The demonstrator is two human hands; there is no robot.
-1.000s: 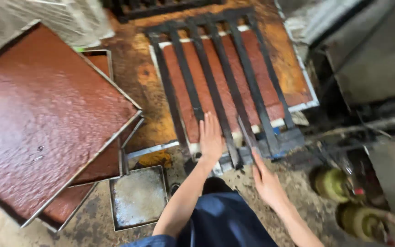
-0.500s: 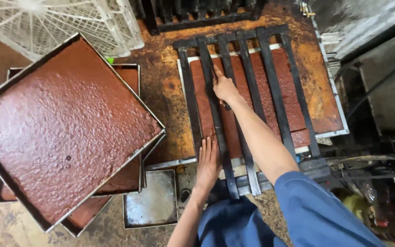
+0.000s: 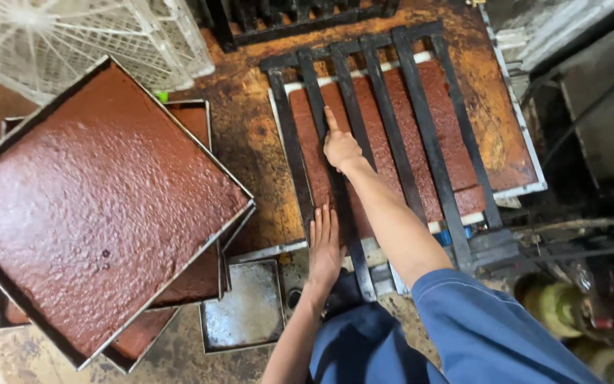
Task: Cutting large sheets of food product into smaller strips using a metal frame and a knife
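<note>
Both hands [image 3: 340,147] on black grid [image 3: 421,135]

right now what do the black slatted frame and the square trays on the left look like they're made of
The black slatted frame under the right hand looks like painted or blackened metal: straight rigid bars, matte dark finish. The left hand lies flat on its near end. The square trays look like thin sheet metal: dull grey, stained edges, folded rims. The empty small tray shows a scuffed, dull silvery bottom.
</note>
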